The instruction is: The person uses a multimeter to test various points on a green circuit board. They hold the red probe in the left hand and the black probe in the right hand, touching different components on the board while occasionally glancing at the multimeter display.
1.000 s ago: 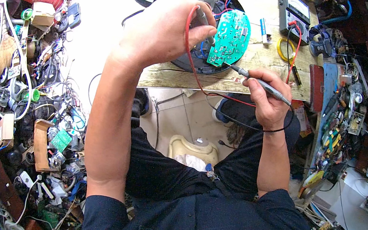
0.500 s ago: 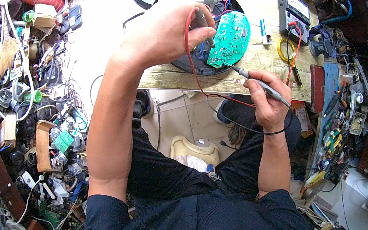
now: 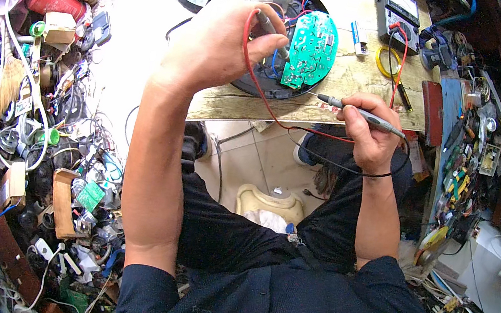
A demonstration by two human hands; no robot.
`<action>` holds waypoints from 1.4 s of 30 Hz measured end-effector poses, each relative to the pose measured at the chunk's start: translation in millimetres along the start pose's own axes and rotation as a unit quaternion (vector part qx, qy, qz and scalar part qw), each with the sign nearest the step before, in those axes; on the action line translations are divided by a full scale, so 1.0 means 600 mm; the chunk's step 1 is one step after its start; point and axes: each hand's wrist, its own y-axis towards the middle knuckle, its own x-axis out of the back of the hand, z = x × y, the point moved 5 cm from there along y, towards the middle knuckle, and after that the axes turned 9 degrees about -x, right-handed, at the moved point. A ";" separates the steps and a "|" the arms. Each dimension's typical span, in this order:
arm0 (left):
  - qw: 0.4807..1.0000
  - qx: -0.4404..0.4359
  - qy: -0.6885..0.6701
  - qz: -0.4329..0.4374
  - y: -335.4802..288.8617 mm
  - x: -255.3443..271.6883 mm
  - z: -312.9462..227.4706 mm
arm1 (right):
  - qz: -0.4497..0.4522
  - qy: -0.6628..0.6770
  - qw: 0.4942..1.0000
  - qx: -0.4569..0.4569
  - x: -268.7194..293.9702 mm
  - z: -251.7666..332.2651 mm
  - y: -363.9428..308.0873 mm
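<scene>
Green, irregular printed circuit board [image 3: 311, 51] lies at the right side of a round black plastic housing [image 3: 274, 92] on the pale wooden tabletop [image 3: 225, 108]. Clock directions from the board.

9 o'clock: left hand [image 3: 224, 44] pinches a grey pen-shaped probe [image 3: 271, 24] with red lead [image 3: 250, 66], pointing down at the board's left edge; contact cannot be told.

4–5 o'clock: right hand [image 3: 372, 133] pinches a second grey probe [image 3: 330, 100] with black lead [image 3: 353, 170], its tip just beside the board's lower edge.

2 o'clock: black boxy analogue meter [image 3: 397, 10], dial markings too small to read; nearer, small blue-and-white carton [image 3: 357, 36], print illegible. 3 o'clock: yellow ring [image 3: 378, 61].

Red marks on the tabletop near the second probe: unreadable.
</scene>
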 end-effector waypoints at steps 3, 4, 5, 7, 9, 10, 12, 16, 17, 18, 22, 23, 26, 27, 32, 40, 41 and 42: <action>1.000 -0.002 0.006 0.004 -0.001 0.003 -0.006 | -0.005 0.051 0.998 -0.034 0.006 -0.012 -0.004; 1.000 -0.009 0.003 -0.001 -0.003 0.004 -0.002 | -0.007 0.060 0.997 -0.044 0.008 -0.015 -0.005; 1.000 -0.014 0.000 -0.006 -0.004 0.002 0.001 | -0.013 0.061 0.997 -0.047 0.008 -0.022 -0.003; 1.000 -0.009 -0.021 -0.006 -0.005 -0.005 0.003 | -0.015 0.068 0.996 -0.055 0.012 -0.027 -0.007; 1.000 0.004 -0.017 -0.001 -0.004 -0.002 0.001 | -0.018 0.086 0.994 -0.063 0.011 -0.027 -0.010; 1.000 0.014 -0.003 0.005 -0.003 0.000 -0.002 | -0.018 0.086 0.994 -0.063 0.010 -0.029 -0.011; 1.000 0.023 0.010 0.011 -0.005 0.001 -0.004 | -0.017 0.083 0.994 -0.064 0.009 -0.035 -0.013; 1.000 0.008 0.026 0.008 0.000 0.000 -0.002 | -0.028 0.097 0.993 -0.063 0.007 -0.028 -0.012; 0.999 0.003 0.033 0.006 0.000 0.000 -0.003 | -0.029 0.106 0.992 -0.065 0.007 -0.028 -0.012; 0.999 0.008 0.032 0.010 0.000 0.000 -0.002 | -0.030 0.115 0.991 -0.068 0.006 -0.028 -0.011; 0.999 0.022 0.021 0.013 -0.002 0.000 -0.007 | -0.036 0.115 0.991 -0.060 0.001 -0.024 -0.006; 1.000 0.023 0.016 0.010 -0.004 0.001 -0.008 | -0.040 0.121 0.990 -0.060 -0.001 -0.024 -0.004; 0.999 -0.038 0.015 -0.009 -0.005 -0.003 -0.003 | -0.045 0.130 0.989 -0.061 -0.006 -0.026 0.000; 0.999 -0.045 0.023 -0.012 -0.005 -0.002 -0.003 | -0.045 0.128 0.989 -0.058 -0.007 -0.027 0.001; 0.997 -0.068 0.035 -0.032 -0.002 -0.001 -0.005 | -0.057 0.159 0.983 -0.067 -0.008 -0.035 0.007; 0.998 -0.040 0.048 -0.014 0.002 0.000 -0.009 | -0.066 0.175 0.981 -0.056 -0.006 -0.033 0.023; 0.998 -0.037 0.052 -0.010 0.002 0.000 -0.010 | -0.062 0.180 0.980 -0.051 -0.006 -0.032 0.024; 0.998 -0.033 0.054 -0.010 0.002 0.001 -0.012 | -0.059 0.185 0.980 -0.046 -0.006 -0.031 0.026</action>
